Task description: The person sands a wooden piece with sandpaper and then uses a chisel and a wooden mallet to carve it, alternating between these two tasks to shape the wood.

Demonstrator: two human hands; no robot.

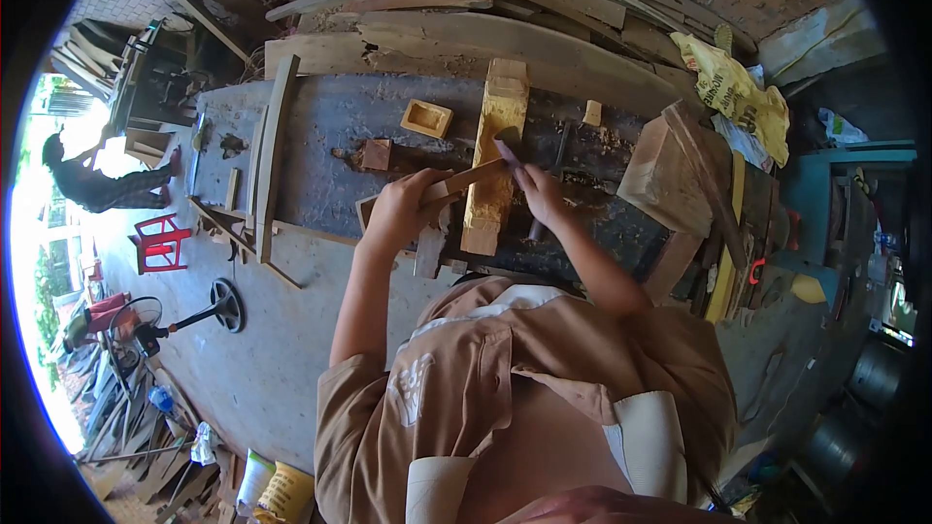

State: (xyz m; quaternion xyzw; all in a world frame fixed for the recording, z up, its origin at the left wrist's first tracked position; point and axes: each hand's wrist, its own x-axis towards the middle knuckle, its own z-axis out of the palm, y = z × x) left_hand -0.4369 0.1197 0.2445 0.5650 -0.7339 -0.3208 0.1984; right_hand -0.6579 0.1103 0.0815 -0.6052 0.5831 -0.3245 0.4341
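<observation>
My left hand [408, 202] is closed round a brown wooden piece [464, 180], whose right end lies over a thick, light wooden beam [497, 121]. My right hand [540, 196] is closed beside the beam, its fingers at a thin dark tool [508, 152] that meets the end of the wooden piece. The beam lies across the dark workbench [330, 107]. A small hollowed wooden box [426, 119] rests left of the beam, with a brown wooden block [377, 154] below it.
Large timber blocks [670, 175] stand at the bench's right. Long planks [417, 39] lie behind it. On the left are a red stool [161, 243], a fan [136, 323] and another person [97, 180]. A yellow sack [733, 87] lies at the back right.
</observation>
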